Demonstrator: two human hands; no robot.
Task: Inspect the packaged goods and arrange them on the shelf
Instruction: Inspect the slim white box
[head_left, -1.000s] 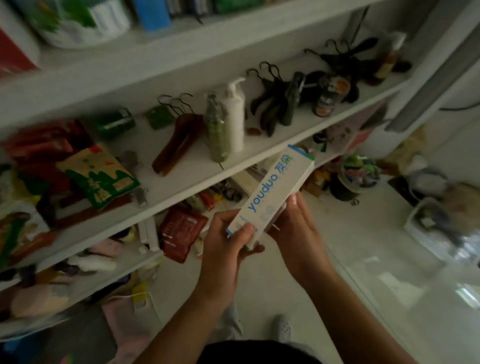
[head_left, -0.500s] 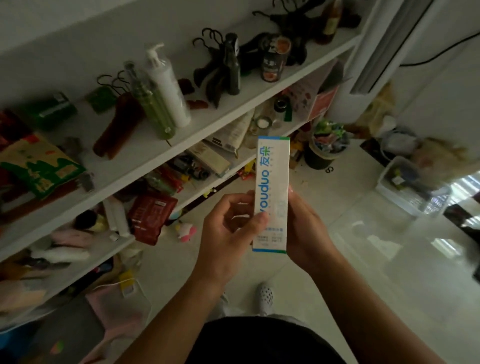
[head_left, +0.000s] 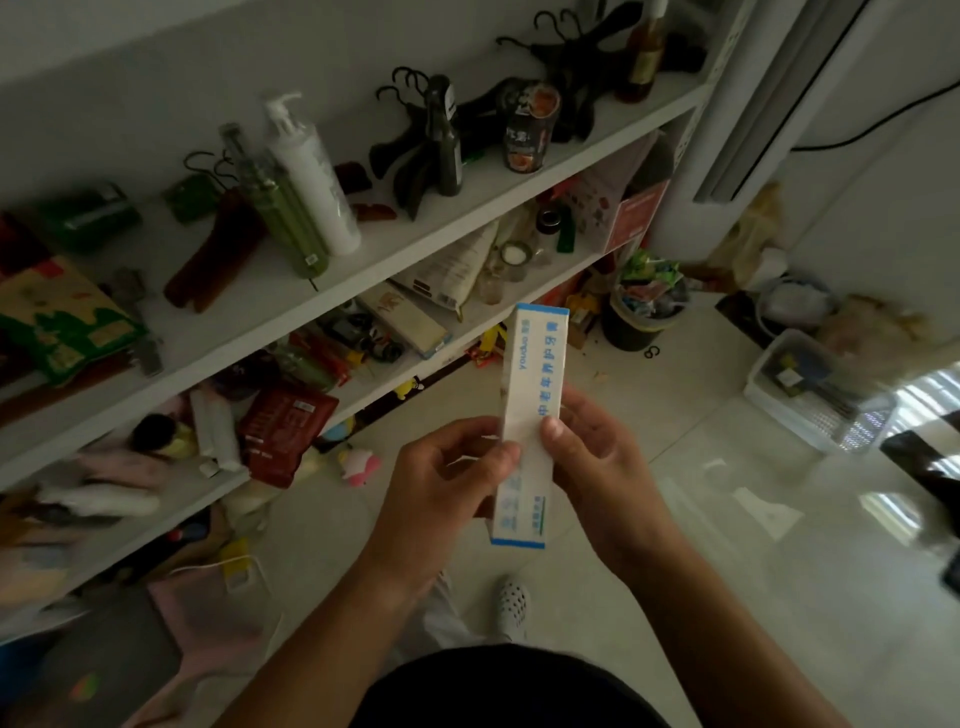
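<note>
A long white box with blue print and blue end bands (head_left: 532, 374) stands upright in front of me, held over the floor. My left hand (head_left: 441, 488) grips its lower left edge with thumb and curled fingers. My right hand (head_left: 597, 462) holds the right side, thumb pressed on the face. The side with small blue characters faces me. The white shelf (head_left: 395, 254) runs diagonally to the left, with a white pump bottle (head_left: 311, 176) and a green bottle (head_left: 280, 208) standing on it.
Black hangers (head_left: 415, 150), a can (head_left: 530, 130) and a brown bottle (head_left: 644, 52) sit further along the shelf. Snack bags (head_left: 57, 322) lie at left, a red pack (head_left: 283, 426) on the lower shelf. A full bin (head_left: 644, 312) and a clear crate (head_left: 815, 395) stand on the floor.
The box was tilted toward the shelf, then brought upright and turned in my hands, so the large "youduo" face gave way to a side with small print. The view dropped lower.
</note>
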